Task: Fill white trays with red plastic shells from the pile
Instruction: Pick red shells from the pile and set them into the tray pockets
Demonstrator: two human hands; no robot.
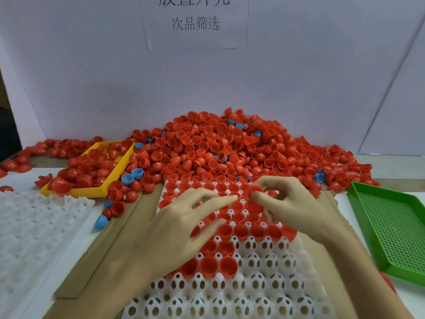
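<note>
Hundreds of red plastic shells form a pile (pixel 220 148) against the white back panel (pixel 92 77), spreading across the far side of the table (pixel 379 171) and spilling onto the far edge of the white tray (pixel 230 293) at centre. A few blue shells (pixel 127 178) lie mixed into the heap and along its left fringe. That centre tray sits on brown cardboard (pixel 110 245); its far rows hold red shells cup-side up, while the near rows show bare white pegs and holes. To the left lies a second white tray (pixel 34 226), without shells in its cells. Right of the centre tray, a green perforated tray (pixel 395 226) rests at the table's edge. A yellow tray (pixel 101 191) on the left, heaped with red shells, sits at an angle between the second white tray and the pile. A paper sign (pixel 195 21) with printed characters hangs on the back panel.

Over the filled rows, the left hand (pixel 184 226) lies with fingers spread and nearly straight, fingertips on the seated shells, covering several cells. The right hand (pixel 289 203) has its fingers curled, pinching a red shell (pixel 253 191) just above the tray's far rows, close to the left forefinger.
</note>
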